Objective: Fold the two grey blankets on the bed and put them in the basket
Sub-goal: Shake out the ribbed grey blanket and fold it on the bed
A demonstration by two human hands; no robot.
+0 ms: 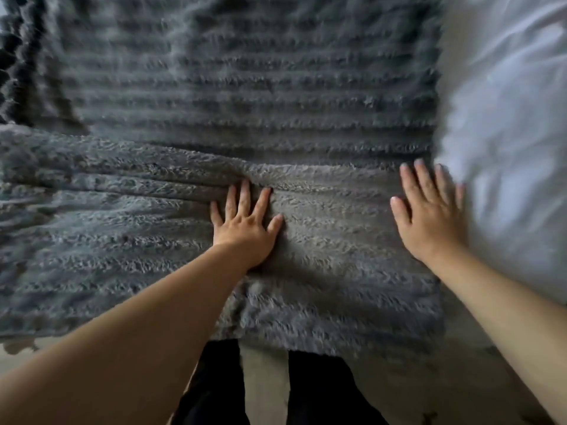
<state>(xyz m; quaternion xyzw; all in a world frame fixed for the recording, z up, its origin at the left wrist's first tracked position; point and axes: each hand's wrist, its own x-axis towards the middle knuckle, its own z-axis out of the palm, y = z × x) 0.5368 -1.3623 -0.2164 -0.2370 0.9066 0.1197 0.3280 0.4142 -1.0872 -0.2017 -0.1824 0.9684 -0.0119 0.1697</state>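
A fluffy grey ribbed blanket [245,87] covers most of the bed. A folded-over layer of grey blanket [107,240] lies across the near part, its edge running left to right at mid-height. My left hand [245,223] rests flat on this layer, fingers spread, near the fold edge. My right hand [429,213] lies flat and spread at the blanket's right edge, against the white bedding. Neither hand grips anything. I cannot tell whether this is one blanket or two. No basket is in view.
White bedding or a pillow [506,148] bulges along the right side. A dark patterned fabric [12,56] shows at the far left. My dark trouser legs [319,391] and a beige floor [264,388] are below the bed's near edge.
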